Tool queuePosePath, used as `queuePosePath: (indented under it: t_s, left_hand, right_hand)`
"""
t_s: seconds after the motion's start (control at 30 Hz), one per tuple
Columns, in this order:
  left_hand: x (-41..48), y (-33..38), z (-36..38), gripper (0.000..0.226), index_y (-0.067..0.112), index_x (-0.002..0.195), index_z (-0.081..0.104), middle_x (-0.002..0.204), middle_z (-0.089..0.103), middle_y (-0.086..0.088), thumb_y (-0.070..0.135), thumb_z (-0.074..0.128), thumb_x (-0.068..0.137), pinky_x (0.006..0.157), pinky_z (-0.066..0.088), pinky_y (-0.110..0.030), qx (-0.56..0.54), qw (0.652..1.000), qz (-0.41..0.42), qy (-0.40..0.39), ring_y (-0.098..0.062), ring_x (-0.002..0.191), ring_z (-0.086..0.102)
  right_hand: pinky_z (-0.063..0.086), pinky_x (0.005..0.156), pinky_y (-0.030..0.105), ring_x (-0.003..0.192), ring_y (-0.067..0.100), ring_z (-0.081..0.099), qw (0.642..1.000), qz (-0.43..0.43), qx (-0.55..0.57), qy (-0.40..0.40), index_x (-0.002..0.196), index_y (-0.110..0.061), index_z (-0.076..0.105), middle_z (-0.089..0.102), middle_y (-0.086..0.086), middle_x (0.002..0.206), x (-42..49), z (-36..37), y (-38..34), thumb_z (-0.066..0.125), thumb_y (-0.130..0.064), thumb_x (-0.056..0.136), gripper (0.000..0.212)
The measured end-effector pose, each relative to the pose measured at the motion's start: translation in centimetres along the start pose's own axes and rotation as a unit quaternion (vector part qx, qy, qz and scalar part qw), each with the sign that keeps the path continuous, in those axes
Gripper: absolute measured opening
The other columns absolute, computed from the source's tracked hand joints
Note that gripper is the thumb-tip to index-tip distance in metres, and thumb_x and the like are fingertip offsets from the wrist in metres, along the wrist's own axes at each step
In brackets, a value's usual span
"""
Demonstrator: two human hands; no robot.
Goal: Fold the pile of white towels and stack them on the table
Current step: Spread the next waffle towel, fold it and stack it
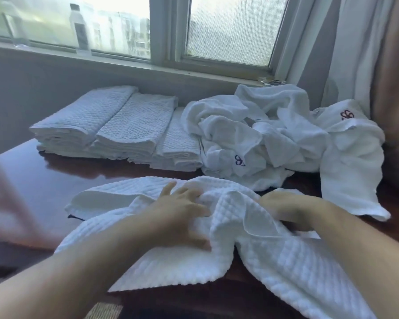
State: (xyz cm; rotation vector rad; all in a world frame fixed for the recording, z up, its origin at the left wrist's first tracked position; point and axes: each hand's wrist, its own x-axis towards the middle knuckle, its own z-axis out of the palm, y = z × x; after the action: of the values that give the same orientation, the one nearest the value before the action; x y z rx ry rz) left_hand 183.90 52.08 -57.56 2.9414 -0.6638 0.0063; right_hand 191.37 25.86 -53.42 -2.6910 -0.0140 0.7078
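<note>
Waffle-weave towel (274, 256), rumpled, under spread left hand (180, 210), right hand (286, 208) gripping fold.

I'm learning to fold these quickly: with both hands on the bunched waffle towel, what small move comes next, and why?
Probably pull the hands apart to spread the waffle towel flat. It lies crumpled on the table, a ridge bunched between the left hand and right hand, so no clean fold is possible yet.

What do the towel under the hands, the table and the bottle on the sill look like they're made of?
Towel: white woven cloth, likely cotton, judging by its raised waffle grid and soft folds. Table: dark reddish wood or veneer, glossy, since it mirrors the window light. Bottle: clear, probably plastic; too blurred to be sure.
</note>
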Motion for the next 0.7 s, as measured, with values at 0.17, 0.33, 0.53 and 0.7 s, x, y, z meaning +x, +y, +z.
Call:
queuePosePath:
  t_s: [0.17,0.33,0.53,0.7]
  left_hand:
    - [-0.3,-0.5,-0.6,0.044,0.039,0.101,0.070,0.148,0.038,0.009,0.074,0.060,0.078,0.114,0.024,-0.041,0.008,0.987,0.086,0.135,-0.015,0.136,0.027]
    - [-1.5,-0.4,-1.4,0.020,0.032,0.095,0.074,0.114,0.061,0.007,0.046,0.079,0.082,0.068,0.040,-0.023,0.052,0.967,0.126,0.218,-0.013,0.093,0.060]
    - [-5.0,-1.3,-4.0,0.013,0.043,0.086,0.059,0.088,0.064,0.026,0.055,0.060,0.089,0.068,0.050,-0.030,-0.139,0.990,-0.001,0.018,0.004,0.075,0.059]
    - [-5.9,-0.5,-7.2,0.057,0.032,0.107,0.064,0.085,0.076,0.002,0.071,0.024,0.098,0.058,0.047,-0.025,-0.229,0.905,-0.238,-0.267,-0.017,0.062,0.071]
  right_hand:
    - [0.042,0.063,0.033,0.076,0.020,0.057,0.972,-0.047,-0.061,0.224,0.102,-0.009,0.063,0.070,0.009,0.098,1.3,-0.5,-0.8,0.035,-0.040,0.105,0.043]
    - [0.044,0.084,0.042,0.111,0.037,0.052,0.934,-0.089,-0.013,0.345,0.126,-0.011,0.052,0.057,0.016,0.126,1.5,1.1,-2.5,0.050,-0.032,0.101,0.033]
    - [0.038,0.059,0.012,0.067,-0.003,0.055,0.905,-0.346,-0.081,0.235,0.080,-0.036,0.059,0.056,-0.016,0.074,-1.9,2.7,-4.4,0.069,-0.053,0.089,0.021]
    - [0.046,0.055,0.015,0.064,0.004,0.063,0.956,-0.257,-0.094,-0.107,0.098,-0.042,0.071,0.071,-0.012,0.073,-3.2,3.7,-5.0,0.069,-0.053,0.086,0.016]
